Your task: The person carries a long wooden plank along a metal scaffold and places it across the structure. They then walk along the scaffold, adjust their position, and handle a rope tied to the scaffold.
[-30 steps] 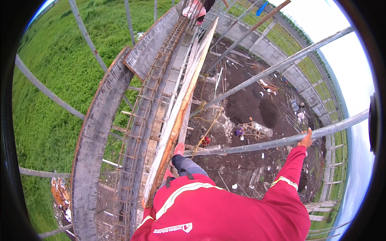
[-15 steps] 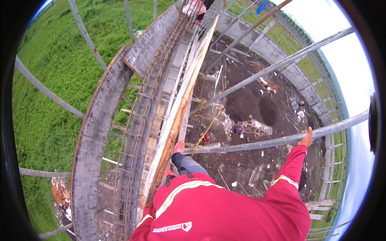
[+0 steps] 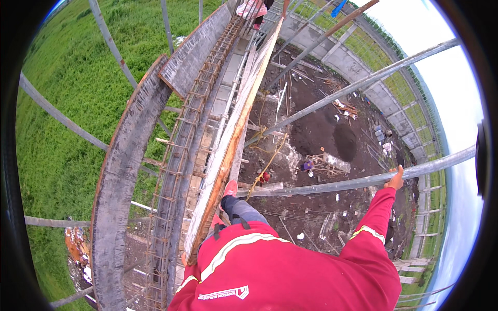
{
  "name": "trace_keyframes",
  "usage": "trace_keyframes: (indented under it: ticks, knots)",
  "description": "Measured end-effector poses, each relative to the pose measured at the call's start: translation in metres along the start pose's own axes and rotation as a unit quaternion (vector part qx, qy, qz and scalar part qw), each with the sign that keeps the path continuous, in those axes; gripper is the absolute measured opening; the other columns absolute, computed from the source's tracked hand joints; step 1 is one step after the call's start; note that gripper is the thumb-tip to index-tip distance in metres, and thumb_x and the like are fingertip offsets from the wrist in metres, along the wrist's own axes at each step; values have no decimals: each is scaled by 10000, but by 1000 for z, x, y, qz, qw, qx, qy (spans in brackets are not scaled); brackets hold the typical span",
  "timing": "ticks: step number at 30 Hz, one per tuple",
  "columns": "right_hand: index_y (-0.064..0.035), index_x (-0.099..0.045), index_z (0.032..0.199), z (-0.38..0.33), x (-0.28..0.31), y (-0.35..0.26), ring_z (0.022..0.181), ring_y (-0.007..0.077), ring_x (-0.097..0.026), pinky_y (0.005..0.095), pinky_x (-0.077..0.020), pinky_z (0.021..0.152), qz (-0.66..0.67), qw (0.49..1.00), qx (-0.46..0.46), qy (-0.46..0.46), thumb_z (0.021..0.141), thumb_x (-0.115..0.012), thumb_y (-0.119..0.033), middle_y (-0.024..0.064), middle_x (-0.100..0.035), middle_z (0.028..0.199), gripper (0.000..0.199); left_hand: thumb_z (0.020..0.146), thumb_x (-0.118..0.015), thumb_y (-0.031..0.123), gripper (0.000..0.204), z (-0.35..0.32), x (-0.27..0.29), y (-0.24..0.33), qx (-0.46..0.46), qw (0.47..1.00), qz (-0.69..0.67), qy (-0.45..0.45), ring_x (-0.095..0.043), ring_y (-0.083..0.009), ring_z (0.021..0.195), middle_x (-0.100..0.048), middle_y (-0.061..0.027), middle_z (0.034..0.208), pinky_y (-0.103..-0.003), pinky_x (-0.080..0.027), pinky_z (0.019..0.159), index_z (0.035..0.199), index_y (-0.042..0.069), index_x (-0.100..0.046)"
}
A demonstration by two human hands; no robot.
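Observation:
My right hand (image 3: pixel 395 179) is wrapped around a grey metal scaffold pipe (image 3: pixel 358 181) at the right, with my red-sleeved arm stretched out. My left hand (image 3: pixel 184 258) shows only in part, low beside my body, closed on the near end of a long plywood board (image 3: pixel 228 150). The board stands on edge, its face pale and its rim orange-brown, running away from me toward another person (image 3: pixel 252 10) at the top. My feet in pinkish-red shoes (image 3: pixel 231 188) are right beside the board.
Left of the board runs a rebar cage (image 3: pixel 179 140) along a beam, with curved form panels (image 3: pixel 116 192) beyond it. More scaffold pipes (image 3: pixel 358 85) cross the right side. Far below lie soil and debris, with a person (image 3: pixel 307 166) and a red helmet (image 3: pixel 266 177). A yellow rope (image 3: pixel 270 165) hangs near my feet.
Very little differs. The red helmet below shows a little more. Both my hands keep their places, and the board has hardly moved.

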State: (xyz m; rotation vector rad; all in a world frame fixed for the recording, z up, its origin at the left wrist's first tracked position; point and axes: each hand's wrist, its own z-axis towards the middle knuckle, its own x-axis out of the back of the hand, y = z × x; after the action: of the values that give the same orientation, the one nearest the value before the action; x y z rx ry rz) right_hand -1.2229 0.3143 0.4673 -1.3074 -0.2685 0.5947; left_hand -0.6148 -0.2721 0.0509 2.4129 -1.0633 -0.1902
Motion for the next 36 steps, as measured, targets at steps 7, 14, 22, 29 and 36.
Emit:
trace_keyframes:
  ticks: [7,14,22,29,36]
  knots:
    - [69,-524,1151,1,1,0,767,239,-611,372,-526,701,-8,1000,-6,7,698,-816,-310,129,-603,910,659,894,-557,172,620,2,-1,1,5,1000,6,0,-570,-276,1024,-568,-168,1169,-388,-476,834,1421,212,-232]
    - [44,-526,1156,2,2,1,752,228,-603,357,-524,695,5,1000,-6,4,701,-815,-302,115,-596,889,640,890,-555,177,600,1,0,3,8,1000,16,2,-569,-282,1028,-570,-173,1168,-391,-475,836,1407,203,-251]
    - [32,-524,1158,-7,2,-5,758,225,-603,351,-524,702,-8,1000,-11,-4,708,-808,-302,116,-596,893,627,885,-553,184,579,-5,6,6,17,999,34,8,-569,-290,1033,-572,-178,1167,-395,-474,838,1391,193,-272]
    - [61,-518,1142,-19,-2,-13,762,231,-614,357,-526,684,-29,999,-20,13,723,-795,-312,123,-608,914,625,880,-551,189,561,-13,10,13,28,998,58,11,-568,-297,1038,-574,-183,1166,-399,-473,839,1377,184,-290]
    - [72,-519,1132,-24,-4,-14,781,239,-617,358,-524,684,-21,999,-14,31,734,-786,-291,139,-605,935,602,876,-549,195,543,-21,16,20,41,995,85,14,-567,-304,1042,-576,-188,1164,-403,-472,841,1362,175,-308]
